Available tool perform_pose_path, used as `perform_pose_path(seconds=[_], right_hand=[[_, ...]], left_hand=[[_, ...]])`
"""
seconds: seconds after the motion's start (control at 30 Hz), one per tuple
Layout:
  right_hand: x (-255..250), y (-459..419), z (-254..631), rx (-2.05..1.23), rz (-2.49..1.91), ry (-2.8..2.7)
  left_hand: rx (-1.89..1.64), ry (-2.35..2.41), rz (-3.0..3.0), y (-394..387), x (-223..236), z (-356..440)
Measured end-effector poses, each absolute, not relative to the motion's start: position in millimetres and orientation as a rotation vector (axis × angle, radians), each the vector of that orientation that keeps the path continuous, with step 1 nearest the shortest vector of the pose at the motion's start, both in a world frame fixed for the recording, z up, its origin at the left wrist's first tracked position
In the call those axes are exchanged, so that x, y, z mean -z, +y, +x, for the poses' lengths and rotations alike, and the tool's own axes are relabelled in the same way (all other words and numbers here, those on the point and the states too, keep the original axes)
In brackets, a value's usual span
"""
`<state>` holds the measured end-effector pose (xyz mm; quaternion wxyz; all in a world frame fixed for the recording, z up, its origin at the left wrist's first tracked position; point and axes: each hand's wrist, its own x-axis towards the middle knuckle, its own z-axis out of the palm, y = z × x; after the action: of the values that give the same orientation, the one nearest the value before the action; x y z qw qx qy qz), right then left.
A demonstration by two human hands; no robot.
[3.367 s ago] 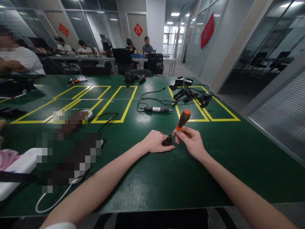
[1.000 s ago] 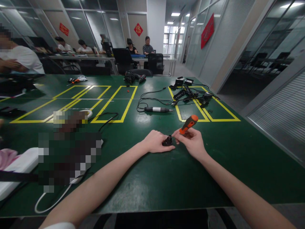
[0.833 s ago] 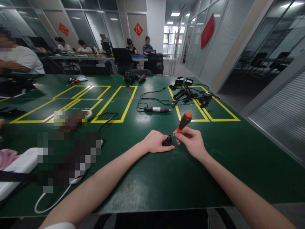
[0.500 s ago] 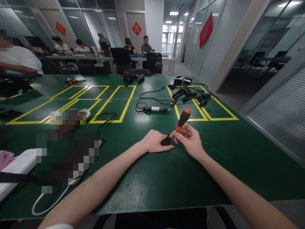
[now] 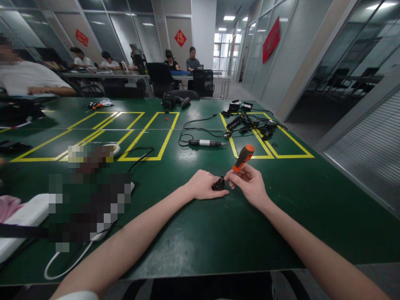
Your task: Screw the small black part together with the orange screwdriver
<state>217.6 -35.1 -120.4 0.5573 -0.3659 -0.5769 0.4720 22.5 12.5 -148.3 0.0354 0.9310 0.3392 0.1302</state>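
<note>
My left hand [image 5: 204, 185] is closed around a small black part [image 5: 219, 184], holding it down against the green table [image 5: 187, 233]. What kind of part it is does not show clearly. Just to its right, my right hand [image 5: 250, 183] grips a screwdriver [image 5: 244, 157] with an orange and dark grey handle. The handle points up and leans to the right. Its shaft is hidden by my fingers, and I cannot tell whether the tip touches the black part.
Ahead lies a corded pen-shaped electric screwdriver [image 5: 204, 143]. A heap of black parts and cables [image 5: 250, 123] sits at the right back, and a power drill [image 5: 184, 102] farther off. A white power strip [image 5: 28, 221] and blurred items are at left. A co-worker [image 5: 28, 81] sits beyond.
The screwdriver handle has tilted farther to the right in my right hand. My left hand stays on the black part. At far left, the co-worker's arm has moved right.
</note>
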Motion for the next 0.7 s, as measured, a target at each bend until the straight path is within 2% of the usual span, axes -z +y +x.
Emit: perform_pose_path(seconds=[0.4, 0.7], right_hand=[[119.8, -33.8, 217.5, -1.142, -0.809, -1.34], [117.0, -34.1, 218.2, -0.956, -0.877, -1.412]], left_hand=[[-0.388, 1.035, 2.868, 13.8, 149.9, 22.1], [-0.392, 1.018, 2.864, 12.8, 146.2, 22.5]])
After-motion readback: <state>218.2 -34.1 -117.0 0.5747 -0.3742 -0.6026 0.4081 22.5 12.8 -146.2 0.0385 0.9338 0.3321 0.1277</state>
